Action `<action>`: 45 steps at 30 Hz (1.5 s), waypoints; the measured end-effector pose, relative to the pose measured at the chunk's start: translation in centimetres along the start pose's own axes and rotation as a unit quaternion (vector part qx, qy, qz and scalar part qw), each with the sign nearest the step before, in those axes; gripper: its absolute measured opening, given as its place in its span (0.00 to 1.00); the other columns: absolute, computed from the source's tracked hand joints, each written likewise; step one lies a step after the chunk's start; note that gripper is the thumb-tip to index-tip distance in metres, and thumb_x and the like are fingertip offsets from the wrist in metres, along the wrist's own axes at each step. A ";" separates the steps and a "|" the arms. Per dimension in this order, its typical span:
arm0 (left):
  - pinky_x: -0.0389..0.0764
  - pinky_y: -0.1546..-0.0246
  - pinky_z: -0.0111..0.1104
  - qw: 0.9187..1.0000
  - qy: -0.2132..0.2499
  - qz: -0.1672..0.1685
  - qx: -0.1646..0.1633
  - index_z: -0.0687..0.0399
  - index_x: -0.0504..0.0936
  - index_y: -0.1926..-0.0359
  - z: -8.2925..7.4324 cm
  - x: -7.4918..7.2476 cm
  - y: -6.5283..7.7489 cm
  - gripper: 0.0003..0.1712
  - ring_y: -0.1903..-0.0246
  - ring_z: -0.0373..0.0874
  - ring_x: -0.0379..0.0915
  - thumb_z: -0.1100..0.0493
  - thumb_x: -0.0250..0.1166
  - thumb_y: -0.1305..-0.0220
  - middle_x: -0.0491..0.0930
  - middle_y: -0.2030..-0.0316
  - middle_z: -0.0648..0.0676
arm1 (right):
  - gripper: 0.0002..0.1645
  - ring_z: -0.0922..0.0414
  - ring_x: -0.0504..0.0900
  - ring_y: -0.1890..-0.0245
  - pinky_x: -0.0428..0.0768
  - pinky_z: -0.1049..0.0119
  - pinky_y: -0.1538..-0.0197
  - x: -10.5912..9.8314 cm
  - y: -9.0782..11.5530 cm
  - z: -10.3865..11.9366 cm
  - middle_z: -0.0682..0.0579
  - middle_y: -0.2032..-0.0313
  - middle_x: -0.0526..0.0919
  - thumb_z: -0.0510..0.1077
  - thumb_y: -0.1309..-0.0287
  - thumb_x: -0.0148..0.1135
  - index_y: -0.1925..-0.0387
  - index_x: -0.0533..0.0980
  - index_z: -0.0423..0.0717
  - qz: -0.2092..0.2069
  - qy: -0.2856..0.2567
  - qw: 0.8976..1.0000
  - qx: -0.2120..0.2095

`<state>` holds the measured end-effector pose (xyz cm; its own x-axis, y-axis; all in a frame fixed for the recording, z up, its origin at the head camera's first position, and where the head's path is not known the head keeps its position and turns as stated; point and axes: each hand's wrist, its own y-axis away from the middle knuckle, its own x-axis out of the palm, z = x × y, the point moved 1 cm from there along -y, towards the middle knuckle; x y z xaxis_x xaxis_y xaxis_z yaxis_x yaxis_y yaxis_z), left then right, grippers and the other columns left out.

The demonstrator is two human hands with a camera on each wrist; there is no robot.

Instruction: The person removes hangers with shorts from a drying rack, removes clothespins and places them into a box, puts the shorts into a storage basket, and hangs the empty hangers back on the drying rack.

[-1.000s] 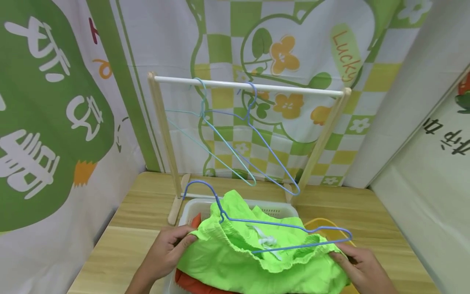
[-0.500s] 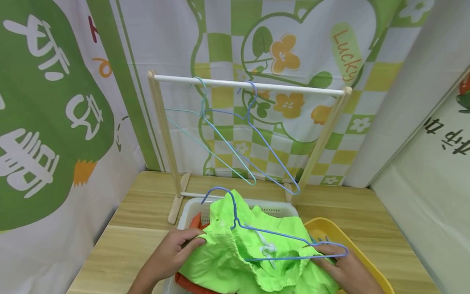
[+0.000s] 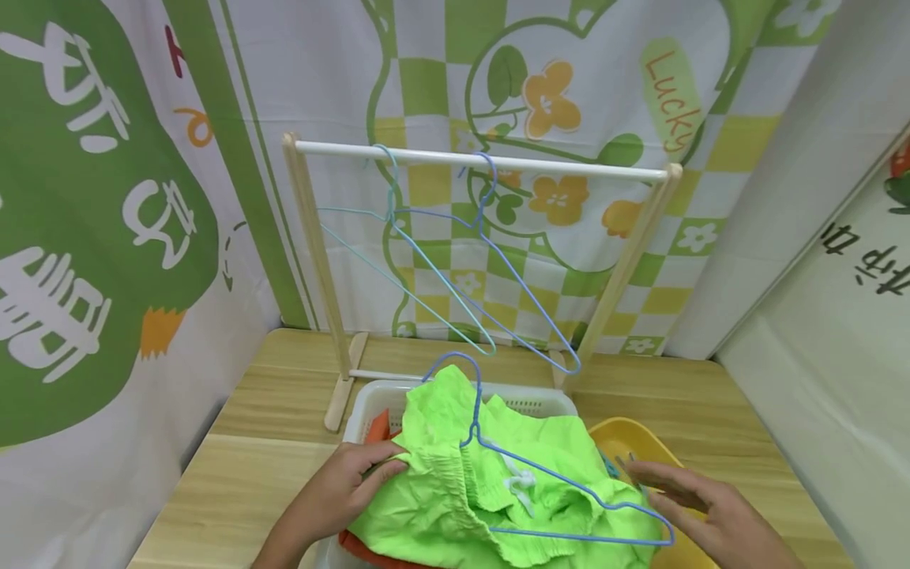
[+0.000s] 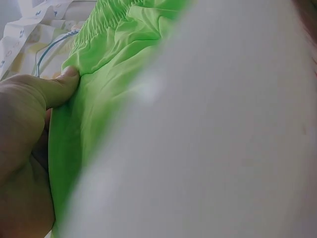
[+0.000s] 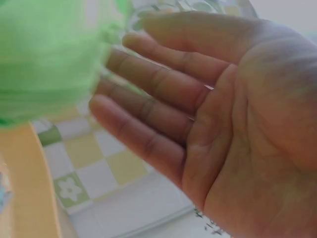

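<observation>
Bright green shorts [image 3: 434,490] with a gathered elastic waistband and a white drawstring bunch over the basket in the head view. My left hand [image 3: 348,494] pinches their left side between thumb and fingers; the left wrist view shows the thumb [image 4: 67,79] on the fabric. A blue clothes hanger [image 3: 547,470] lies in the waist opening, its hook up at the left and its right end sticking out over the waistband. My right hand [image 3: 711,506], fingers extended, is off the cloth at the right of the shorts; its palm faces the camera in the right wrist view.
A white basket [image 3: 362,403] with red-orange cloth [image 3: 378,427] stands under the shorts. A yellow tray [image 3: 640,438] sits at the right, partly behind my right hand. Behind is a rack [image 3: 455,156] with a teal hanger [image 3: 441,276] and another blue hanger [image 3: 529,292].
My right hand has let go of the waistband and drawn off to the right. The hanger has shifted right and down into the waist, and the right side of the shorts has slackened. My left hand keeps its pinch.
</observation>
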<state>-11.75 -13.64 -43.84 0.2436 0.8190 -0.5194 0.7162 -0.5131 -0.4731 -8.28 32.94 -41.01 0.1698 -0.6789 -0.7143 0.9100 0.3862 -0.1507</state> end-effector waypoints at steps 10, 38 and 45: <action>0.80 0.68 0.28 1.000 -0.015 -0.008 0.009 0.49 0.84 0.55 0.1 0.0 -0.1 0.08 0.74 0.27 0.68 0.66 0.63 0.27 0.83 0.67 0.41 | 0.22 0.62 0.83 0.47 0.82 0.71 0.54 -0.6 0.2 1.5 0.56 0.48 0.87 0.31 0.31 0.62 0.42 0.83 0.53 0.029 -0.027 0.996 -0.075; 0.85 0.58 0.32 1.000 -0.019 -0.003 0.003 0.56 0.87 0.49 0.2 -0.2 0.5 0.11 0.59 0.37 0.83 0.65 0.63 0.26 0.88 0.55 0.49 | 0.31 0.55 0.88 0.53 0.86 0.65 0.55 0.3 -0.5 1.5 0.45 0.53 0.88 0.12 0.36 0.39 0.42 0.77 0.34 0.020 -0.177 0.967 -0.180; 0.85 0.59 0.32 0.999 -0.002 0.023 -0.024 0.54 0.88 0.48 0.5 -0.4 0.8 0.11 0.58 0.36 0.83 0.60 0.65 0.27 0.87 0.55 0.46 | 0.33 0.56 0.86 0.50 0.85 0.66 0.55 -1.1 0.8 0.3 0.42 0.49 0.87 0.09 0.39 0.35 0.41 0.74 0.27 0.012 -0.224 0.950 -0.218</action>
<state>-11.57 -14.50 -44.35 0.2743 0.7941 -0.5423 0.7345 -0.5370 -0.4149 -7.66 33.86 -40.14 0.4218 -0.8264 -0.3729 0.6769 0.5607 -0.4769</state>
